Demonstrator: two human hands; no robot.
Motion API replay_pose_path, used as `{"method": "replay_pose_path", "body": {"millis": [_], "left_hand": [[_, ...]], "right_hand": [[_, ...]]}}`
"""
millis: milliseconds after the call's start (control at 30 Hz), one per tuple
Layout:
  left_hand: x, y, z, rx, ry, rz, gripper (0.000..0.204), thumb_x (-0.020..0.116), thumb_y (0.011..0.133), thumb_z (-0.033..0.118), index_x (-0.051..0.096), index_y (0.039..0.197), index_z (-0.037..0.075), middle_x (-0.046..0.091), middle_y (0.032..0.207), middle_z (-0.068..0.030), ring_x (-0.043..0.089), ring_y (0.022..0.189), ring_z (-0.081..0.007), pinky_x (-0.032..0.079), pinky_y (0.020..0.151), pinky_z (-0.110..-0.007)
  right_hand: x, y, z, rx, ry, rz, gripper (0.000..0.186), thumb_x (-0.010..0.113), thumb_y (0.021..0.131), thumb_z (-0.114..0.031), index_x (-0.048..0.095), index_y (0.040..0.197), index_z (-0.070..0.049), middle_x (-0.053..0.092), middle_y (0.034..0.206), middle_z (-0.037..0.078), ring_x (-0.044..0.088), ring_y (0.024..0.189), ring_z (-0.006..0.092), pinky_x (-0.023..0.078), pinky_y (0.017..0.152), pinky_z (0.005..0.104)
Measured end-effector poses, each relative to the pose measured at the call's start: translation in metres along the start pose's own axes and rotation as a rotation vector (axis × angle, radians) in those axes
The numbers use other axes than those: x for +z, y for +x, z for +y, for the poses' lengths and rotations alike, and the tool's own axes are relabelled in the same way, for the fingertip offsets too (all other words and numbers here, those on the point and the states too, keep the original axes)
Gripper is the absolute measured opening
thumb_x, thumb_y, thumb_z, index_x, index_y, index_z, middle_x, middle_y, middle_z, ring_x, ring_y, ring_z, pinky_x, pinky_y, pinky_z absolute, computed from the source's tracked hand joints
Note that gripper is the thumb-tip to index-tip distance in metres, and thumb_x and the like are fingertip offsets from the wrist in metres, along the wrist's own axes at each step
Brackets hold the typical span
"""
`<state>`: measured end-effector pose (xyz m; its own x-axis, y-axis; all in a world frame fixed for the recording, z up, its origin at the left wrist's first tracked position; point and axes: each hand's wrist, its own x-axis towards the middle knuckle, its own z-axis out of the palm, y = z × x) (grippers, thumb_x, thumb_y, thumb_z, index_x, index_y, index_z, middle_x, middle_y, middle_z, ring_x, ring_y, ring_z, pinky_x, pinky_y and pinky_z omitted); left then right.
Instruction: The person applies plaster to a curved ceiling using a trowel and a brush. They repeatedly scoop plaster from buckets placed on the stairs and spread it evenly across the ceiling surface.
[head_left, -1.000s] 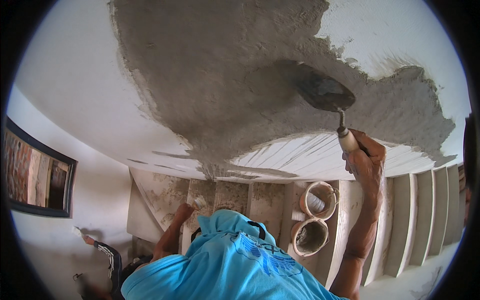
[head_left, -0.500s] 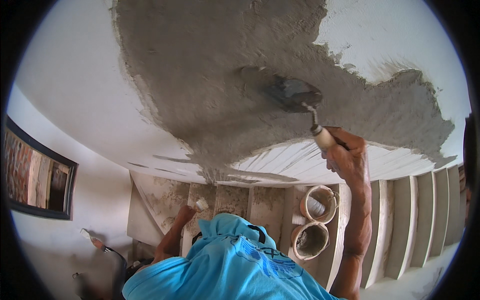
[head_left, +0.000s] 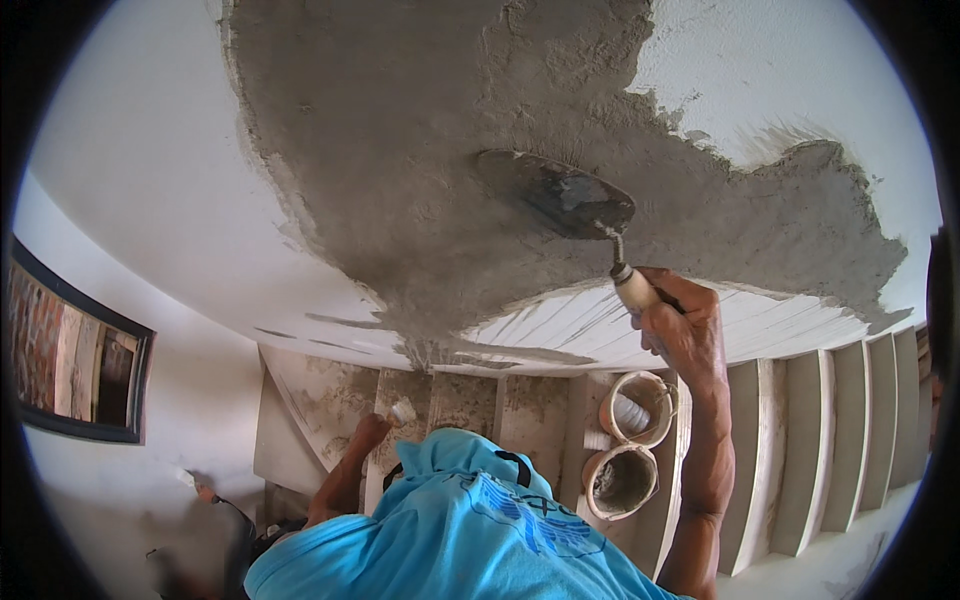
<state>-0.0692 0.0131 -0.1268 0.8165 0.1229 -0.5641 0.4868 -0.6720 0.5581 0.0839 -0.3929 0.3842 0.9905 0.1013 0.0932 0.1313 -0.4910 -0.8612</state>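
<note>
Up by the white wall, the right hand is closed tight on the handle of a trowel, its flat blade on the big grey patch, while well apart and lower down the left hand is closed around a small pale thing, too small to tell. Near them, a light blue shirt has a darker blue picture and dark letters. Beside it, two dirty buckets sit on the steps, and far left another person's hand holds something white.
</note>
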Motion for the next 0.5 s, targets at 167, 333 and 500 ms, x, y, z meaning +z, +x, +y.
{"method": "replay_pose_path", "body": {"millis": [167,333,500], "left_hand": [[0.000,0.006,-0.005,0.021,0.012,0.031,0.035,0.059,0.083,0.027,0.071,0.086,-0.005,0.067,0.089,-0.0301,0.065,0.089,-0.0457,0.050,0.079,-0.051],[0.001,0.008,-0.003,-0.029,-0.009,0.023,0.037,0.062,0.083,0.031,0.071,0.083,-0.005,0.066,0.086,-0.0300,0.066,0.085,-0.0452,0.051,0.077,-0.051],[0.006,0.021,-0.011,0.025,-0.049,-0.009,0.036,0.064,0.082,0.031,0.071,0.083,-0.004,0.066,0.084,-0.0290,0.066,0.082,-0.0437,0.051,0.073,-0.050]], "right_hand": [[-0.025,-0.019,-0.005,-0.084,0.129,0.159,0.048,0.058,0.074,-0.016,0.069,0.116,0.005,0.062,0.071,0.005,0.053,0.057,0.0088,0.043,0.052,0.0263],[-0.017,-0.027,0.005,0.046,0.056,0.094,0.045,0.060,0.073,-0.013,0.071,0.113,0.004,0.064,0.073,0.006,0.056,0.064,0.0097,0.046,0.056,0.0260],[-0.011,-0.012,0.021,0.044,0.017,0.040,0.052,0.059,0.079,-0.029,0.067,0.116,0.006,0.062,0.070,0.005,0.054,0.056,0.0081,0.045,0.050,0.0248]]}}
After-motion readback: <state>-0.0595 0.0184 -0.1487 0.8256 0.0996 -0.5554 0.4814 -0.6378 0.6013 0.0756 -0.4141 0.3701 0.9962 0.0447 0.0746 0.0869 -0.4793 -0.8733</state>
